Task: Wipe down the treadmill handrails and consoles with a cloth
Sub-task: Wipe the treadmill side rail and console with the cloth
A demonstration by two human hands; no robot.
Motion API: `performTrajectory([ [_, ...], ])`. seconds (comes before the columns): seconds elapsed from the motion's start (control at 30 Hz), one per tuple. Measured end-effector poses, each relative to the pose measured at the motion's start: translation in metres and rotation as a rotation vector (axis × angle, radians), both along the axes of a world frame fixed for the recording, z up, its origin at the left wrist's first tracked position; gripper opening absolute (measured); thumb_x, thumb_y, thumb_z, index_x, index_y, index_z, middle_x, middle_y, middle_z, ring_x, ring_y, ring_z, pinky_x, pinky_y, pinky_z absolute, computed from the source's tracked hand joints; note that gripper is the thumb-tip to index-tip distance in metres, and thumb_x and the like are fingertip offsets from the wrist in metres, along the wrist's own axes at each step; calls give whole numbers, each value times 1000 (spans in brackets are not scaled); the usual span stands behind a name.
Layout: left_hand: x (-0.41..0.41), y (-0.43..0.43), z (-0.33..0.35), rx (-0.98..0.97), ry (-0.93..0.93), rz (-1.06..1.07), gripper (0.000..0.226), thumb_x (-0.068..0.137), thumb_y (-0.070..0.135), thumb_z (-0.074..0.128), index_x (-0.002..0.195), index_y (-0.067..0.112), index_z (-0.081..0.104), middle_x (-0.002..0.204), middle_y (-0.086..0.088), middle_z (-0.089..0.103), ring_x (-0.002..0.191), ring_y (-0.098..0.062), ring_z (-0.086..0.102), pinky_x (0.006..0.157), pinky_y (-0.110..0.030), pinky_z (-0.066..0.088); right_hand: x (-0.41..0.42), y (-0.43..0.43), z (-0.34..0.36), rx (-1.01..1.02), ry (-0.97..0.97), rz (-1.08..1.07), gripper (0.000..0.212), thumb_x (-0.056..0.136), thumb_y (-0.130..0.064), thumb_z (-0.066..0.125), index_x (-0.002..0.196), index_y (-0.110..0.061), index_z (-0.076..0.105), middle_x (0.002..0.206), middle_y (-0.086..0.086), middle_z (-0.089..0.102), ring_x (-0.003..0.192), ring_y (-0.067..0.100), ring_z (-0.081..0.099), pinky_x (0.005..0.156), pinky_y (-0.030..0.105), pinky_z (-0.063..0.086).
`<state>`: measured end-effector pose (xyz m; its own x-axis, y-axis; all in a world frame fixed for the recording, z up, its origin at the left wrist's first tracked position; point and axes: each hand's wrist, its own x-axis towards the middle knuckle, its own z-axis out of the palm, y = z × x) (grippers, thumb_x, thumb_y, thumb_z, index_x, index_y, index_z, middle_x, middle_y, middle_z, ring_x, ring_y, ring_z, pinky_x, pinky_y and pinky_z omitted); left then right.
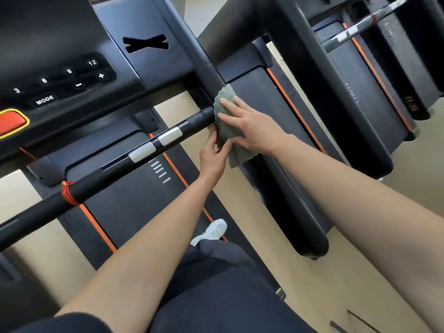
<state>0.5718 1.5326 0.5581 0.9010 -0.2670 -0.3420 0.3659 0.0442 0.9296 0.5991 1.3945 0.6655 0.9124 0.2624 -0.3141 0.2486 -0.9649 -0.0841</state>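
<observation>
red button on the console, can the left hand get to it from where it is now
Probably yes: the left hand would let go of the cloth and lift over the crossbar; nothing covers the red button.

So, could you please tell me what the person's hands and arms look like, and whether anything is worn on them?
Both are bare. The left hand and right hand have no gloves, and I see no rings, watch or bracelet. The left forearm and right forearm show no sleeves as far as the frame reaches. The nails look plain.
</observation>
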Motion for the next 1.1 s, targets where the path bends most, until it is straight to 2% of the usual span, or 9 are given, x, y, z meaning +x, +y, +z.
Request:
performTrajectory([
  [0.1, -3, -1, -6, -51, 25, 24, 74, 96, 24, 71, 159, 20, 33, 161, 10, 37, 142, -3, 41, 115, -19, 37, -12, -4, -5, 34, -49, -29, 71, 92, -34, 70, 155, -25, 37, 168, -5, 16, 155, 19, 14, 105, 48, 49],
  [0.13, -5, -3, -7, -73, 44, 35, 74, 96, 23, 71, 159, 21, 33, 159, 13, 39, 142, -4, 43, 117, -27, 38, -18, -5, -7, 44, -61, -39, 71, 92, -33, 70, 155, -25, 38, 168, -4, 17, 155, 20, 15, 105, 48, 49],
  [0.2, -13, -8, -6, -111, 74, 55, 72, 96, 19, 69, 159, 21, 33, 151, 19, 43, 141, -5, 45, 117, -32, 40, -30, -10, -11, 60, -84, -53, 72, 91, -30, 72, 155, -24, 39, 167, -3, 20, 154, 20, 18, 106, 47, 49],
  [0.33, -40, -17, -6, -145, 107, 60, 72, 96, 21, 70, 158, 27, 35, 140, 29, 48, 139, -5, 47, 115, -36, 43, -57, -17, -15, 94, -139, -85, 70, 91, -29, 73, 153, -23, 42, 165, -4, 25, 153, 19, 23, 106, 45, 50],
  [0.43, -65, -23, -6, -151, 125, 68, 73, 95, 19, 71, 158, 25, 35, 146, 20, 48, 140, -9, 48, 113, -36, 46, -86, -24, -20, 129, -186, -97, 66, 90, -29, 74, 150, -23, 47, 164, -4, 31, 151, 20, 27, 104, 45, 51],
  [0.57, -101, -33, -5, -136, 131, 68, 74, 91, 19, 75, 156, 27, 39, 136, 29, 52, 137, -14, 52, 109, -43, 50, -131, -41, -27, 208, -224, -121, 60, 89, -25, 75, 145, -21, 54, 160, -2, 38, 150, 19, 32, 111, 38, 45],
  [0.63, -121, -38, -5, -119, 125, 46, 76, 90, 19, 76, 156, 28, 39, 141, 23, 54, 136, -12, 53, 108, -42, 51, -156, -50, -29, 233, -230, -134, 59, 88, -24, 75, 144, -20, 55, 159, -2, 39, 149, 20, 33, 113, 35, 42],
  [0.8, -172, -50, -8, -113, 122, 16, 82, 87, 20, 81, 156, 28, 38, 156, 10, 46, 137, -13, 51, 107, -41, 52, -210, -69, -31, 280, -224, -127, 59, 87, -23, 76, 143, -19, 57, 158, -1, 41, 148, 21, 35, 112, 39, 44],
  [1.1, -247, -71, -16, -136, 82, -32, 87, 88, 19, 81, 159, 30, 31, 160, 13, 38, 142, -12, 46, 111, -43, 48, -282, -93, -34, 294, -199, -135, 61, 89, -25, 74, 146, -21, 53, 159, -1, 39, 150, 17, 30, 111, 46, 46],
])
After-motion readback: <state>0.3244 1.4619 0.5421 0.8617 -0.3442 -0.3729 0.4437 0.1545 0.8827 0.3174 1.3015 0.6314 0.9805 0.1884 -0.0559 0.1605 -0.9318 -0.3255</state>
